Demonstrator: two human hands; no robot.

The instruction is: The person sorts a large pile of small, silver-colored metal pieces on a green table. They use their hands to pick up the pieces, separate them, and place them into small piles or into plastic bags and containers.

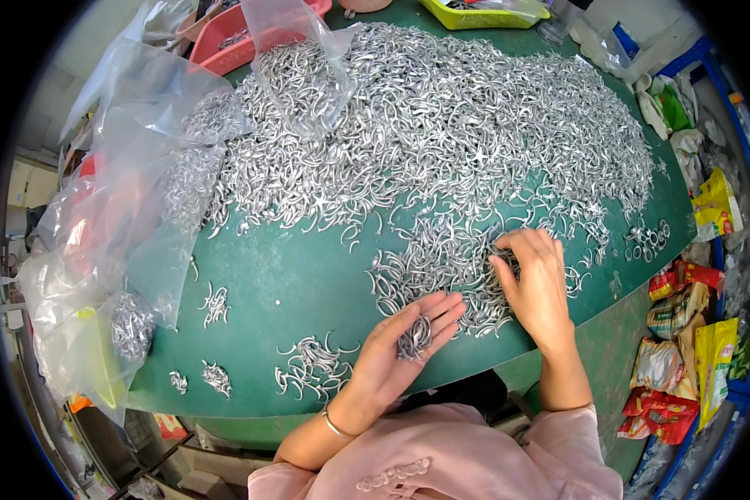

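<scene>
My left hand [402,337] is turned palm up, its fingers partly stretched out. A small bunch of curved silver metal pieces [414,338] lies in it. To the right, my right hand [535,279] curls its thumb and fingers around some of the same curved pieces, partly hidden by the fingers. Both hands are over a spread-out heap of loose curved metal pieces [442,262]. Behind it, a far larger mound of these pieces [467,125] covers the back of the green table [258,275].
Small groups of pieces [315,367] lie left of my left hand, near the front edge. Clear plastic bags [117,192], some holding pieces, drape over the left side. A red tray [225,37] and a yellow-green tray [483,15] stand at the back. Colourful packets [667,367] hang at right.
</scene>
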